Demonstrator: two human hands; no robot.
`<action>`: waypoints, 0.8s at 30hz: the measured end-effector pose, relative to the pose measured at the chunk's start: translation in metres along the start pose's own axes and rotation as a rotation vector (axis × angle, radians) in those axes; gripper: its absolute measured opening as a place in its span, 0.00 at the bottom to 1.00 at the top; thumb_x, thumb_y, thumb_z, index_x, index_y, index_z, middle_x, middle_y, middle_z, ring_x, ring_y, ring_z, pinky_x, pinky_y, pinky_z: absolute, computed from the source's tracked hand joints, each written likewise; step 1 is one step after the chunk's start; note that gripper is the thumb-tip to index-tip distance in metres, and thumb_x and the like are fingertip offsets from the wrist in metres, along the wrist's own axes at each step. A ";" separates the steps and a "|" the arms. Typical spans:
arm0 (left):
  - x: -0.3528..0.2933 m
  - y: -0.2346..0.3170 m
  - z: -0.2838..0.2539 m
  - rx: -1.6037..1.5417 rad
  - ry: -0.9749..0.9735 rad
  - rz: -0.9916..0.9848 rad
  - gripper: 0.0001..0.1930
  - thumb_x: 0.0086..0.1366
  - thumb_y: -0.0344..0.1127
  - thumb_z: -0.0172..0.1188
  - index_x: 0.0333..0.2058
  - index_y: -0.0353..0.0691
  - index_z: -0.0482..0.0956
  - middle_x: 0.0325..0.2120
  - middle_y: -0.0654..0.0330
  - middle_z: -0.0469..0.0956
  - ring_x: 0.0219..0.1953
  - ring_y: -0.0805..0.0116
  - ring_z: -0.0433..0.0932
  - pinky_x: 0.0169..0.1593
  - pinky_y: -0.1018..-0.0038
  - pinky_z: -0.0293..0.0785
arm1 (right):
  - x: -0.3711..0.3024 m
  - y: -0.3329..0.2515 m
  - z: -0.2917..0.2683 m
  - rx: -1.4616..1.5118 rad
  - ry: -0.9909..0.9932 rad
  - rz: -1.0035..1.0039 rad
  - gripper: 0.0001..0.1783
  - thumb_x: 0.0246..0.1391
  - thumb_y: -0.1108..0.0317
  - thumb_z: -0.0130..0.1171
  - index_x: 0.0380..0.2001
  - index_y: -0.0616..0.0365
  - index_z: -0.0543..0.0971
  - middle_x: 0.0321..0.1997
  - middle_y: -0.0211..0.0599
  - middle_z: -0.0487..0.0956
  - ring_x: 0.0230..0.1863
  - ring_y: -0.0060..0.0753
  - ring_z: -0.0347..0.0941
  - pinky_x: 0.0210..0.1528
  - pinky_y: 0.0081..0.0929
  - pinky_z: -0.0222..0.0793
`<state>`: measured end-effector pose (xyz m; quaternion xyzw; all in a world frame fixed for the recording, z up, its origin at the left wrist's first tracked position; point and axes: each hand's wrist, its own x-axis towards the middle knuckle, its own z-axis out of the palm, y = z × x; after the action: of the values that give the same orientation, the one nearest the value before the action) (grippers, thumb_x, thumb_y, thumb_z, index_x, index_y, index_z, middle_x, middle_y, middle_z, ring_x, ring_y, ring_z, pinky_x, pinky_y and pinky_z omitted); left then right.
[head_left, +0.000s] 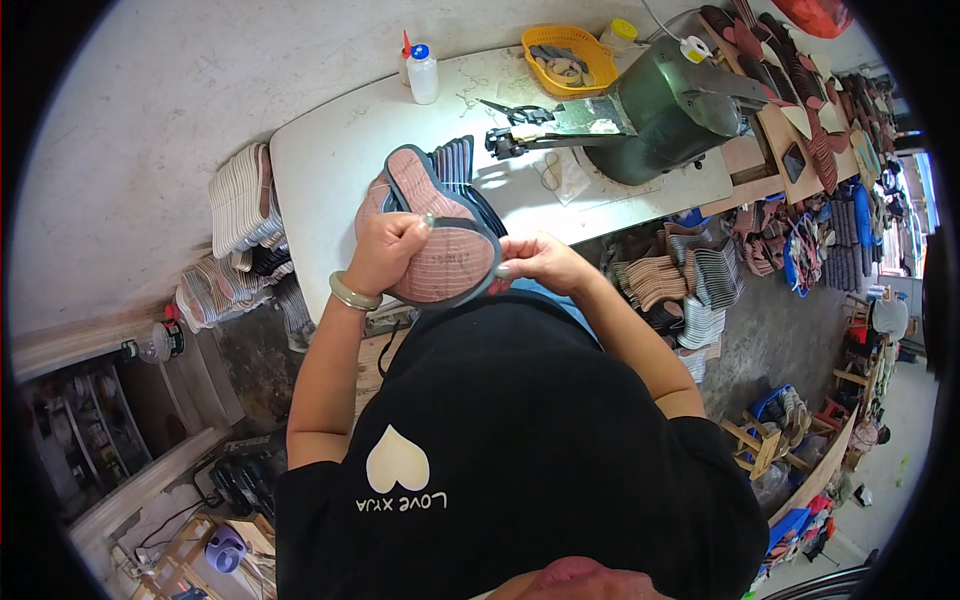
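Observation:
I hold a pink shoe insole [440,240] with a dark grey edging strip, lifted over the near edge of the white worktable [330,150]. My left hand [385,250], with a pale green bangle on the wrist, grips the insole's left side from above. On the other side, my right hand [535,260] pinches the grey edging at the insole's lower right rim. A stack of dark grey insoles [460,160] lies on the table just behind it.
A green sewing machine [670,105] stands at the table's right, with scissors [515,112] beside it. A yellow basket [570,55] and a white squeeze bottle [423,72] sit at the back. Piles of soles lie on the floor at left [240,200] and right [690,275].

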<state>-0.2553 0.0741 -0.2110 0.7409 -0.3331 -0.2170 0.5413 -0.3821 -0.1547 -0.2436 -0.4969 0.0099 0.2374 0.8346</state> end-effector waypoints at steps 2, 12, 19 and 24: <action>0.008 0.010 -0.003 0.132 -0.106 0.100 0.16 0.60 0.35 0.52 0.16 0.34 0.67 0.13 0.55 0.65 0.14 0.63 0.62 0.22 0.70 0.58 | -0.002 -0.011 -0.001 -0.003 -0.048 0.011 0.21 0.52 0.69 0.57 0.50 0.63 0.72 0.39 0.32 0.79 0.38 0.21 0.74 0.41 0.18 0.69; 0.135 -0.074 -0.056 0.406 0.333 -0.140 0.20 0.54 0.40 0.62 0.43 0.37 0.72 0.36 0.55 0.74 0.38 0.60 0.74 0.44 0.68 0.70 | 0.014 -0.020 -0.012 -0.447 0.181 0.091 0.15 0.49 0.71 0.62 0.42 0.62 0.77 0.34 0.28 0.79 0.34 0.16 0.71 0.41 0.19 0.68; 0.225 -0.188 -0.078 0.648 0.306 -0.440 0.47 0.48 0.43 0.68 0.62 0.38 0.49 0.55 0.45 0.61 0.52 0.54 0.68 0.57 0.67 0.65 | 0.011 -0.017 -0.028 -0.601 0.189 -0.023 0.16 0.47 0.71 0.63 0.41 0.61 0.77 0.37 0.38 0.80 0.39 0.22 0.74 0.45 0.22 0.68; 0.276 -0.229 -0.073 0.617 0.222 -0.394 0.53 0.43 0.45 0.71 0.62 0.38 0.48 0.56 0.48 0.61 0.56 0.52 0.63 0.58 0.65 0.62 | 0.012 -0.021 -0.053 -0.556 0.159 -0.048 0.16 0.44 0.73 0.64 0.39 0.62 0.78 0.37 0.42 0.80 0.39 0.33 0.77 0.43 0.26 0.70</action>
<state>0.0426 -0.0355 -0.3940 0.9379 -0.1735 -0.1248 0.2734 -0.3509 -0.2023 -0.2557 -0.7239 -0.0021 0.1717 0.6682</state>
